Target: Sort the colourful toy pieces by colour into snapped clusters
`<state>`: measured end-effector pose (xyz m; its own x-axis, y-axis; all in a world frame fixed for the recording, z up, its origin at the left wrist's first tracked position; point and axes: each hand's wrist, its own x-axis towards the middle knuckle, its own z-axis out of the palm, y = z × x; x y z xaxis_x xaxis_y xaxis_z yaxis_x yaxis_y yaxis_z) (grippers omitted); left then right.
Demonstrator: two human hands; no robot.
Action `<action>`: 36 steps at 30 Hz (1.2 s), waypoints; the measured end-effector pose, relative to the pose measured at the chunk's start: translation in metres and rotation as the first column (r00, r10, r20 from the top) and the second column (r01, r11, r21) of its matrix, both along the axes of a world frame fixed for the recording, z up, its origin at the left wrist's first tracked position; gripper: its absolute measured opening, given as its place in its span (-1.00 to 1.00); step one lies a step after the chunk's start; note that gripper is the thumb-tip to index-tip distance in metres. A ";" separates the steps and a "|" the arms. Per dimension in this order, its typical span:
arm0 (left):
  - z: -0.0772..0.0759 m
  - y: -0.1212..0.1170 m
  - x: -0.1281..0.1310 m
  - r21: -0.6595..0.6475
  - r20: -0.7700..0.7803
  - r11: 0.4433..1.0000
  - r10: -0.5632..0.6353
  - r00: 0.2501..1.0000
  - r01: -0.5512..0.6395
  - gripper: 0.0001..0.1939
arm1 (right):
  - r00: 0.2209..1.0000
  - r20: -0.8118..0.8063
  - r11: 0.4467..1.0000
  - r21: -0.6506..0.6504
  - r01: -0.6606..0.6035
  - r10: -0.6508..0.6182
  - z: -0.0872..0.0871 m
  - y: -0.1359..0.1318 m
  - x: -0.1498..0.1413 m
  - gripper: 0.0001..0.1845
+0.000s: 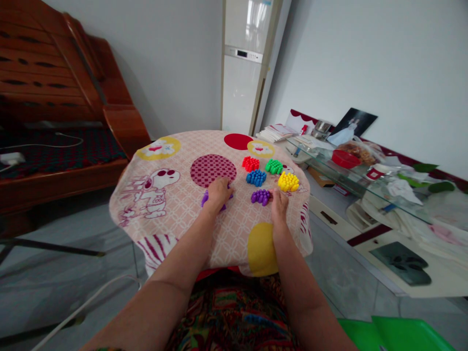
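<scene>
My left hand (218,193) is closed over some small purple plastic pieces (205,198) on the cloth-covered table; its fingers hide part of them. My right hand (280,201) has its fingertips pinched together at the right end of a second purple group (260,197), touching a piece there. Beyond the hands, small plastic pieces are grouped by colour: a red group (250,164), a blue group (256,178), a green group (274,166) and a yellow group (288,182). The yellow group lies just past my right hand. The exact shape of the pieces is too small to tell.
A patterned pink tablecloth (171,195) covers the round table. To the right stands a glass-topped cabinet (351,183) loaded with bags, papers and a red bowl (345,159). A wooden bench (120,117) is at the left, a white floor-standing unit (241,87) behind.
</scene>
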<state>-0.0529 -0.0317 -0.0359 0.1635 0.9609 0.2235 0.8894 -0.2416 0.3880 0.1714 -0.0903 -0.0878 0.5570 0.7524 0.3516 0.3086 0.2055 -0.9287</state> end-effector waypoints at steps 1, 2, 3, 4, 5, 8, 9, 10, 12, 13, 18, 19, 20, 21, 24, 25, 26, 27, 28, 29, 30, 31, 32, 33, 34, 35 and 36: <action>0.000 0.000 0.001 0.013 0.017 1.000 -0.012 1.000 0.012 -0.80 | 1.000 0.002 1.000 0.000 0.001 -0.001 0.000 0.000 0.000 -0.42; 0.000 0.000 0.001 0.024 0.036 0.999 -0.023 0.999 0.023 -0.78 | 1.000 0.004 1.000 -0.002 0.002 -0.002 0.000 0.000 0.000 -0.42; 0.000 0.000 0.001 0.031 0.057 0.999 -0.036 0.998 0.034 -0.77 | 1.000 0.005 1.000 -0.002 0.002 -0.002 0.000 0.000 0.000 -0.42; 0.000 0.000 0.001 0.036 0.077 0.998 -0.052 0.996 0.049 -0.76 | 1.000 0.005 1.000 -0.001 0.000 0.000 0.000 0.000 0.000 -0.42; 0.001 0.000 0.001 0.038 0.099 0.997 -0.070 0.993 0.067 -0.77 | 1.000 0.005 1.000 0.000 -0.002 0.002 -0.001 0.001 0.001 -0.42; 0.005 -0.001 0.000 0.054 0.185 0.990 -0.135 0.973 0.127 -0.79 | 1.000 0.002 1.000 0.003 -0.006 0.006 -0.002 0.002 0.001 -0.41; 0.007 -0.003 0.001 0.067 0.222 0.986 -0.162 0.962 0.151 -0.80 | 1.000 0.003 1.000 0.001 -0.005 0.005 -0.003 0.002 0.002 -0.40; 0.010 -0.005 0.003 0.083 0.257 0.980 -0.196 0.946 0.180 -0.80 | 1.000 0.005 1.000 -0.003 -0.003 0.003 -0.003 0.002 0.002 -0.40; 0.016 -0.013 0.010 0.119 0.308 0.957 -0.290 0.906 0.265 -0.80 | 1.000 0.013 1.000 -0.010 0.004 -0.004 -0.004 0.002 0.003 -0.41; 0.020 -0.018 0.015 0.139 0.318 0.938 -0.346 0.883 0.317 -0.80 | 1.000 0.019 1.000 -0.012 0.004 -0.003 -0.004 0.002 0.003 -0.41; 0.024 -0.047 0.045 0.193 0.245 0.826 -0.563 0.789 0.529 -0.81 | 1.000 0.021 1.000 0.003 -0.007 0.007 -0.001 -0.001 0.003 -0.43; 0.022 -0.051 0.050 0.193 0.224 0.819 -0.573 0.789 0.540 -0.81 | 1.000 0.024 1.000 0.008 -0.004 0.003 0.000 -0.001 0.002 -0.44; 0.019 -0.053 0.054 0.190 0.205 0.819 -0.573 0.794 0.542 -0.81 | 1.000 0.029 1.000 0.013 0.000 -0.001 0.001 -0.001 0.002 -0.44; 0.016 -0.054 0.057 0.185 0.190 0.821 -0.570 0.799 0.541 -0.81 | 0.999 0.034 1.000 0.015 0.004 -0.004 0.001 -0.001 0.002 -0.44; 0.006 -0.052 0.063 0.169 0.170 0.818 -0.573 0.802 0.549 -0.81 | 0.999 0.038 1.000 0.012 0.006 -0.007 0.000 0.000 0.002 -0.44; 0.003 -0.050 0.064 0.164 0.167 0.815 -0.578 0.799 0.555 -0.81 | 0.999 0.036 1.000 0.010 0.002 -0.002 0.000 0.000 0.002 -0.43; 0.001 -0.049 0.065 0.163 0.168 0.815 -0.578 0.798 0.556 -0.81 | 0.999 0.034 1.000 0.010 -0.001 0.001 0.000 0.000 0.002 -0.43; 0.000 -0.048 0.065 0.164 0.170 0.816 -0.577 0.799 0.554 -0.82 | 0.999 0.034 1.000 0.010 -0.004 0.004 -0.001 0.000 0.002 -0.44; -0.001 -0.048 0.066 0.166 0.173 0.816 -0.576 0.799 0.553 -0.82 | 0.999 0.035 1.000 0.010 -0.006 0.005 -0.001 0.001 0.002 -0.44; -0.001 -0.049 0.066 0.169 0.178 0.817 -0.576 0.798 0.552 -0.82 | 0.999 0.038 1.000 0.009 -0.003 0.003 0.000 0.001 0.002 -0.44; -0.001 -0.049 0.065 0.174 0.184 0.817 -0.576 0.796 0.551 -0.82 | 0.999 0.043 1.000 0.007 0.003 -0.003 0.000 0.000 0.002 -0.44; 0.001 -0.050 0.064 0.180 0.193 0.818 -0.574 0.796 0.546 -0.83 | 0.999 0.047 1.000 0.006 0.010 -0.010 0.000 0.000 0.002 -0.44; 0.002 -0.050 0.061 0.187 0.205 0.824 -0.565 0.799 0.535 -0.83 | 0.999 0.050 1.000 0.005 0.014 -0.014 0.000 0.000 0.002 -0.44; 0.005 -0.050 0.058 0.193 0.218 0.837 -0.546 0.809 0.512 -0.83 | 0.999 0.049 1.000 0.006 0.015 -0.015 0.000 0.000 0.002 -0.44; 0.008 -0.049 0.053 0.198 0.228 0.857 -0.513 0.828 0.476 -0.83 | 0.999 0.045 1.000 0.007 0.015 -0.015 0.000 0.000 0.002 -0.44; 0.011 -0.047 0.047 0.197 0.227 0.881 -0.469 0.854 0.431 -0.83 | 0.999 0.039 1.000 0.008 0.011 -0.011 0.000 0.000 0.002 -0.44; 0.014 -0.044 0.041 0.186 0.209 0.905 -0.417 0.885 0.382 -0.82 | 0.999 0.032 1.000 0.007 0.008 -0.008 -0.001 0.000 0.002 -0.44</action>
